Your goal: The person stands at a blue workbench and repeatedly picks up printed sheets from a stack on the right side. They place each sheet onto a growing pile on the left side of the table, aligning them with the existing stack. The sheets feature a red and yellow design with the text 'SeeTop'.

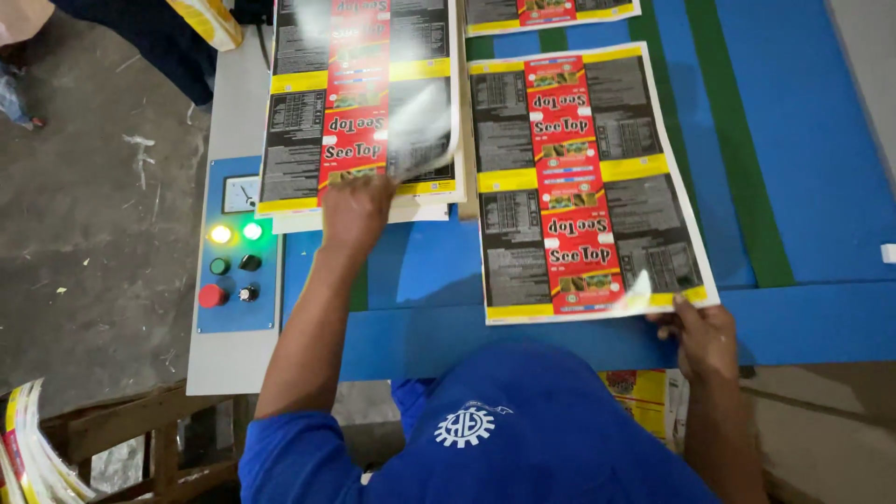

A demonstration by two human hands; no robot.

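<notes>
A glossy printed sheet (579, 187) with black, red and yellow panels lies flat on the blue belt (420, 271). My right hand (705, 336) pinches its near right corner. To the left sits a stack of the same sheets (308, 112). My left hand (357, 210) rests on the stack's near edge, lifting the top sheet, whose right side curls up and blurs.
A blue control panel (235, 247) with lit yellow and green lamps, black knobs, a red button and a dial sits at the left. Another printed sheet (551, 14) lies farther up the belt. A green stripe (737, 140) runs along the belt. Concrete floor lies left.
</notes>
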